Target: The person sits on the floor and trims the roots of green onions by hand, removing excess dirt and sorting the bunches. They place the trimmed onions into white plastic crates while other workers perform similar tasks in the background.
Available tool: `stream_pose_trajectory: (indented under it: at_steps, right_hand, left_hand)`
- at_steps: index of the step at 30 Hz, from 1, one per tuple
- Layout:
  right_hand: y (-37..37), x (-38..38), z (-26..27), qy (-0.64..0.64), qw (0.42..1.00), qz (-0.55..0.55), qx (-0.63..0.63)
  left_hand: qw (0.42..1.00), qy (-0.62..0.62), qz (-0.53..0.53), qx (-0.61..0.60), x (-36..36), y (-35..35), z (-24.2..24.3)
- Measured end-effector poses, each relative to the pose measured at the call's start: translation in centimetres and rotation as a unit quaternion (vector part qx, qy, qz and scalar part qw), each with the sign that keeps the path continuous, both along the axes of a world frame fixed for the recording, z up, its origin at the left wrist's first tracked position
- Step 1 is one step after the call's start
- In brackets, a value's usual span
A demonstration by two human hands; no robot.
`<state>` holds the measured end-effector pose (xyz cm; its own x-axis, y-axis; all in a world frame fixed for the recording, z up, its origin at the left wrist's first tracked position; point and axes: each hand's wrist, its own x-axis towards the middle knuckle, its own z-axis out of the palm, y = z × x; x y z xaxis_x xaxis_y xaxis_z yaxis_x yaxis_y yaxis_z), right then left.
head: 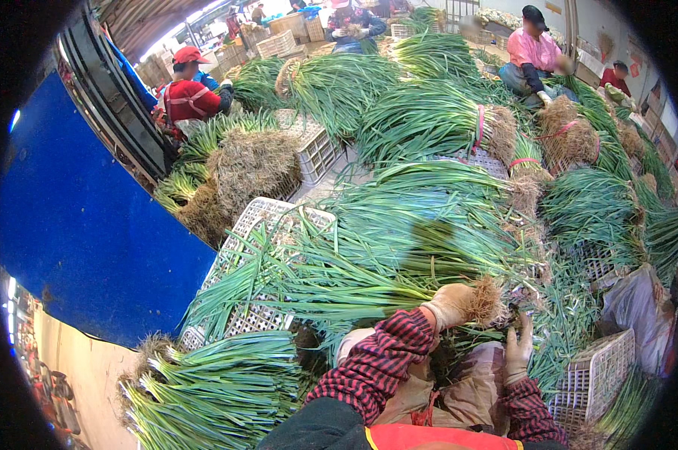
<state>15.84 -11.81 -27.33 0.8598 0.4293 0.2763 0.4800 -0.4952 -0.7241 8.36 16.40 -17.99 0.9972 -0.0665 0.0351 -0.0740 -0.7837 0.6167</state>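
My left hand (450,306), in a pale work glove, is closed around a bunch of long-leaved green alliums (367,289), probably green garlic, just behind the roots. Its brown root tuft (486,301) sticks out to the right of my fist. The leaves trail left over an upturned plastic crate (260,318). Just right of and below the roots is my right hand (518,346), also gloved, fingers raised and apart with nothing visible in them. A larger heap of the same plants (429,225) lies beyond, roots towards the right.
A stack of bunches (221,388) stands at lower left, below a blue panel (91,214). Loose leaf scraps (569,315) litter the right side, near a white crate (592,377) and a plastic bag (637,315). Tied bundles (429,121) lie farther off, among several people at work.
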Motion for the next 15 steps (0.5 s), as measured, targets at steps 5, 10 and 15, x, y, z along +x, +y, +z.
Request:
stream_pose_trajectory:
  at_steps: [5,10,15]
  right_hand:
    - [-0.3,0.5,-0.7,0.017,1.0,-0.019,-0.01]
    - [0.4,0.0,0.0,0.005,1.0,-0.011,0.023]
    - [-0.1,0.3,-0.7,-0.008,1.0,-0.019,0.009]
  left_hand:
    - [1.0,0.016,0.01,0.011,0.3,0.0,-0.3]
    - [0.999,-0.022,0.034,0.012,0.6,-0.1,-2.5]
    - [1.0,0.002,0.024,0.016,0.9,-0.2,-2.1]
